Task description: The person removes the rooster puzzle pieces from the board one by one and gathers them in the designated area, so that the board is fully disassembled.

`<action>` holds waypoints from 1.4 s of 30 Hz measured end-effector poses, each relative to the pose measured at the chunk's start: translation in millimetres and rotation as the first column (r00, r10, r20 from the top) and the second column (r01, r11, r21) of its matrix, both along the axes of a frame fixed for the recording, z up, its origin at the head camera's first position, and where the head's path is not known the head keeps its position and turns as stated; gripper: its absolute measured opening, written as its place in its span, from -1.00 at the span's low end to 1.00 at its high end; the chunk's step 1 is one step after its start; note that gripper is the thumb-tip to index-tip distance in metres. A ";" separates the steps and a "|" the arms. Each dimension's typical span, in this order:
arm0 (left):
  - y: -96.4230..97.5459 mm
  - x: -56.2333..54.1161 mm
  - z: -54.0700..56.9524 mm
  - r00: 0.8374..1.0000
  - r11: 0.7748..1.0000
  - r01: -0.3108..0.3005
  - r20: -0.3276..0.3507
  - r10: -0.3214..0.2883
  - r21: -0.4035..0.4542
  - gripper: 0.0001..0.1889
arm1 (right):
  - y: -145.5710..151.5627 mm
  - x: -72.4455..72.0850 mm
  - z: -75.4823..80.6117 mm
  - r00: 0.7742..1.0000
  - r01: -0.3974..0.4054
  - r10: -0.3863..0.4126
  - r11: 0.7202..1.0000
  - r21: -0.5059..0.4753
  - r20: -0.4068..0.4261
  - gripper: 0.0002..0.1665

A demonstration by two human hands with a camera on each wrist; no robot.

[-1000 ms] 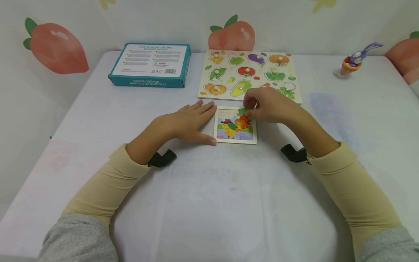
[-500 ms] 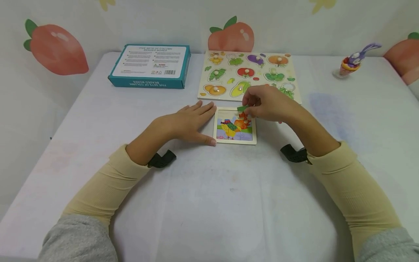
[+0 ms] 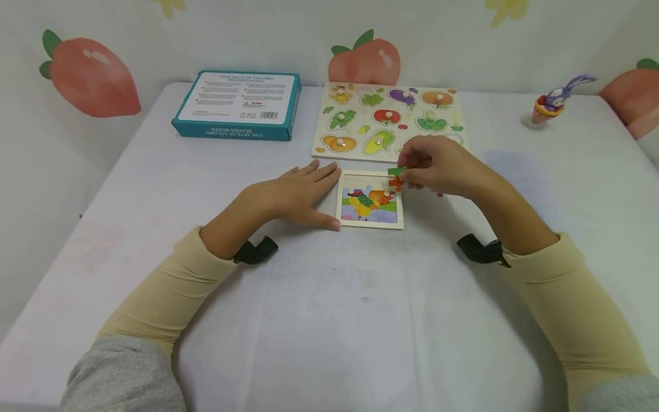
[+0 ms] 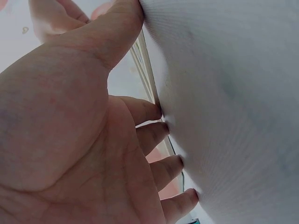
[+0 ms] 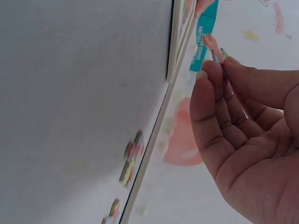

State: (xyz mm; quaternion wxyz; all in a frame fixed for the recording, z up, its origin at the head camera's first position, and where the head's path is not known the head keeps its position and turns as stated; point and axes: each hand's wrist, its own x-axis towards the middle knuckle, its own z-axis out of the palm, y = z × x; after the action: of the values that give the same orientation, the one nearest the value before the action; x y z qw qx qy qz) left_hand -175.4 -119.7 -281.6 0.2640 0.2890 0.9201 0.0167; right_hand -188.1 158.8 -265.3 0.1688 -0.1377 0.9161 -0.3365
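A small jigsaw puzzle tray point(image 3: 372, 225) lies mid-table, partly filled with pieces showing a colourful bird; bare wood shows along its top. My left hand point(image 3: 296, 197) lies spread on the table, thumb and fingertips at the tray's left edge. Between thumb and fingers, my right hand point(image 3: 437, 165) pinches a green and red jigsaw piece point(image 3: 396, 182) above the tray's upper right corner. The right wrist view shows this piece edge-on, raised off the table. Beneath that hand, a loose jigsaw piece point(image 5: 132, 158) and another piece point(image 5: 112, 213) lie on the table.
Behind the tray is a wooden vegetable peg puzzle point(image 3: 355, 121). A teal and white box point(image 3: 237, 105) stands at the back left. A small purple and orange figurine point(image 3: 550, 107) sits at the back right, near the patterned wall.
My right hand has moved right with the jigsaw piece, from over the tray's bare upper area to its right rim. More of the piece's red part shows. My left hand stays put.
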 end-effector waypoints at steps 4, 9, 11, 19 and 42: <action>-0.9 0.5 -0.7 1.000 1.000 -0.006 0.002 0.006 0.003 0.18 | 5.4 2.1 -0.1 1.000 -0.016 0.014 0.998 -0.057 -0.026 -0.80; -1.7 0.0 -2.7 1.000 1.000 -0.012 0.001 0.012 0.007 0.19 | 12.5 4.9 1.0 0.999 -0.015 0.010 0.995 -0.100 -0.050 -0.81; -1.7 -0.1 -2.9 1.000 1.000 -0.011 0.001 0.011 0.011 0.19 | 16.8 6.2 1.9 0.999 -0.001 -0.003 0.996 -0.094 -0.047 -0.80; -1.8 -0.1 -2.2 1.000 1.000 0.000 -0.001 0.000 0.003 0.19 | 44.3 11.1 7.0 0.995 0.064 -0.068 0.996 -0.060 -0.074 -0.77; -0.2 0.2 -0.5 1.000 1.000 0.001 -0.003 -0.001 -0.004 0.18 | 119.7 16.9 11.0 0.975 0.206 -0.199 0.976 0.065 -0.094 -0.62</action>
State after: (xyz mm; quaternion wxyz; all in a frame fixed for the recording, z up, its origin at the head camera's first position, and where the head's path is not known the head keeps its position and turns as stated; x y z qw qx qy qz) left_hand -175.2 -119.9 -282.1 0.2631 0.2887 0.9204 0.0142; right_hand -171.1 278.5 -254.3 0.0985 -0.0518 0.9437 -0.3115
